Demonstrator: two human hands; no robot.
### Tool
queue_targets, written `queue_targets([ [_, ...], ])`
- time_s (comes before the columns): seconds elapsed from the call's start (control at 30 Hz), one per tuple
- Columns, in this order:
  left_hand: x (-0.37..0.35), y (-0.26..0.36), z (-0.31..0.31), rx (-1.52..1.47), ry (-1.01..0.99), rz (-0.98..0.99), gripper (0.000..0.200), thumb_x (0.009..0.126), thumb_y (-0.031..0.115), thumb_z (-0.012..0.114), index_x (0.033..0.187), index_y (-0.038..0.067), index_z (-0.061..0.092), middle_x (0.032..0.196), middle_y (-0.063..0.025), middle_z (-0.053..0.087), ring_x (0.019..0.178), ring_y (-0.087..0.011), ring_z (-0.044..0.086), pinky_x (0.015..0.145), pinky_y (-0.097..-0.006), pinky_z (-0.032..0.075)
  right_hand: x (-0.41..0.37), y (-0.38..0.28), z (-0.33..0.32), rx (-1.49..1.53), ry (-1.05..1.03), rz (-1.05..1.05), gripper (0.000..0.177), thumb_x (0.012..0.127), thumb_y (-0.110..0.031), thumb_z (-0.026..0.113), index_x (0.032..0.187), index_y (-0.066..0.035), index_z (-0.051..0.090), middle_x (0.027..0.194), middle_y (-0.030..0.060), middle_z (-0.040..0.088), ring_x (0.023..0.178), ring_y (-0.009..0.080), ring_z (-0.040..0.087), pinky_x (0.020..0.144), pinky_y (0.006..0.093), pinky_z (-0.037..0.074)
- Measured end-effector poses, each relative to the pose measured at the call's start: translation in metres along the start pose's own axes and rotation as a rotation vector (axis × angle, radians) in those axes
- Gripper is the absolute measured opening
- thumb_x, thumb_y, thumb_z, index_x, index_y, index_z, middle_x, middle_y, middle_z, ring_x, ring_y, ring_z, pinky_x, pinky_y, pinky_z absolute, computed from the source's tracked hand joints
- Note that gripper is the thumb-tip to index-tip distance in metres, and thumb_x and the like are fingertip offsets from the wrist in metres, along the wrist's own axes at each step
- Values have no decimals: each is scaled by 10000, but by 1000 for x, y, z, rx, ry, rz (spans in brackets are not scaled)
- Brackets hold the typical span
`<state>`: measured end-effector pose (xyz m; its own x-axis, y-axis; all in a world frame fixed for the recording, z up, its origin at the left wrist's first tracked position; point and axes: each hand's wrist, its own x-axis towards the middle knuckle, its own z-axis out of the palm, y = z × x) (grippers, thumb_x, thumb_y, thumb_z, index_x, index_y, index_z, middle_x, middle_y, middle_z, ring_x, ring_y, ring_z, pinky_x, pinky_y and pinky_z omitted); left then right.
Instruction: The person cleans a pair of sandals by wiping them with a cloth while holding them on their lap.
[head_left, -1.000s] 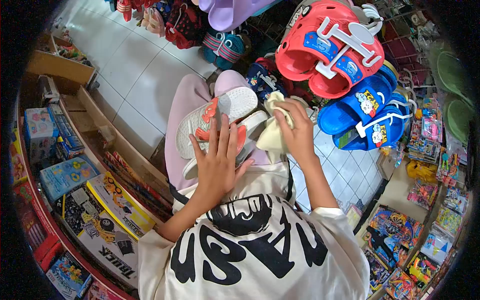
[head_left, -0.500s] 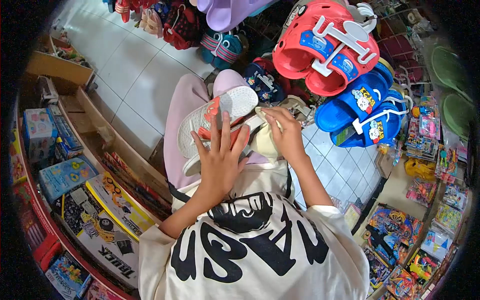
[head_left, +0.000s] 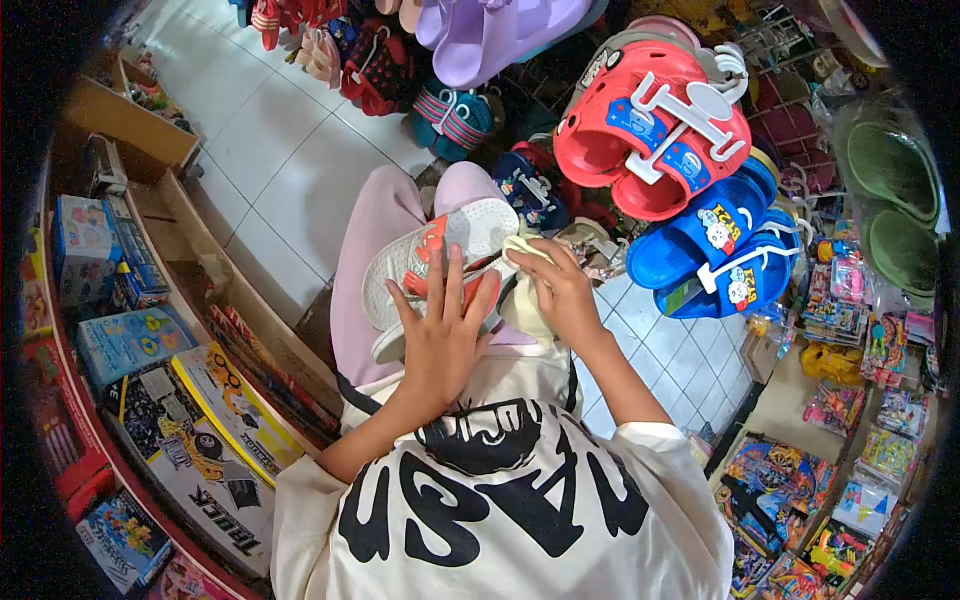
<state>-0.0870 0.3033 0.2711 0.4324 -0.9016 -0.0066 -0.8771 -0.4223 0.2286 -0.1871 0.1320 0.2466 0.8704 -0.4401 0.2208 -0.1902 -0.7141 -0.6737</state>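
Note:
A pair of white slippers (head_left: pixel 486 228) with orange-red straps (head_left: pixel 427 246) rests across my lap, the textured footbeds facing up. My left hand (head_left: pixel 442 340) lies over the nearer part of them with its fingers spread, pressing on the strap area. In my right hand (head_left: pixel 562 290) is a pale yellow cloth (head_left: pixel 524 306), pinched between thumb and fingers at the slippers' right side. Part of the cloth hangs down below my fingers. The lower slipper is mostly hidden beneath the upper one and my left hand.
Red clogs (head_left: pixel 652 130) and blue slides (head_left: pixel 710 245) hang close at the right front. Lilac clogs (head_left: pixel 500 38) hang ahead. Boxed toys, including a truck box (head_left: pixel 200 460), fill a shelf at left. Packaged toys (head_left: pixel 780 480) line the right side. Tiled floor (head_left: pixel 300 170) lies ahead.
The cloth's top edge has shifted and bunched slightly as my right hand moves at the slipper's edge. My left hand stays spread on the slippers. The whole view has shifted slightly.

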Motion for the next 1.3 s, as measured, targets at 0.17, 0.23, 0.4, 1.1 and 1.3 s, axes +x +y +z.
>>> queue_targets([
  [0.17, 3, 2, -1, -30, 26, -2, 848, 677, 393, 759, 1423, 240, 386, 1529, -222, 184, 1419, -364, 191, 986, -745, 189, -4, -4, 3, 171, 90, 167, 357, 827, 57, 557, 1132, -95, 663, 1118, 190, 595, 1047, 352, 577, 911, 377, 456],
  [0.23, 0, 3, 0, -49, 21, 1, 854, 663, 389, 764, 1417, 236, 395, 1526, -236, 182, 1421, -363, 188, 989, -746, 181, -15, 8, 10, 182, 182, 218, 297, 869, 21, 555, 1124, -82, 665, 1108, 190, 600, 1050, 326, 584, 917, 363, 449],
  [0.4, -2, -1, -5, -42, -1, -9, 851, 682, 399, 756, 1425, 240, 373, 1515, -254, 185, 1411, -372, 202, 986, -748, 186, -10, 23, 0, 361, 97, 400, 205, 901, -128, 613, 1069, -31, 682, 1064, 116, 661, 1098, 237, 569, 962, 353, 419],
  [1.1, 4, -6, -6, -133, 25, -51, 807, 665, 346, 769, 1387, 245, 421, 1510, -223, 219, 1411, -381, 199, 974, -758, 181, 10, 43, -5, 462, 170, 446, 206, 929, -155, 585, 1062, -23, 668, 1029, 108, 648, 1005, 197, 588, 914, 301, 420],
  [1.3, 1, -10, -8, -76, -78, -64, 850, 705, 430, 733, 1443, 261, 347, 1521, -255, 166, 1422, -436, 113, 1006, -742, 142, -18, 41, 33, 433, 162, 563, 232, 941, -180, 578, 1089, -19, 653, 993, 74, 667, 936, 160, 601, 861, 259, 438],
])
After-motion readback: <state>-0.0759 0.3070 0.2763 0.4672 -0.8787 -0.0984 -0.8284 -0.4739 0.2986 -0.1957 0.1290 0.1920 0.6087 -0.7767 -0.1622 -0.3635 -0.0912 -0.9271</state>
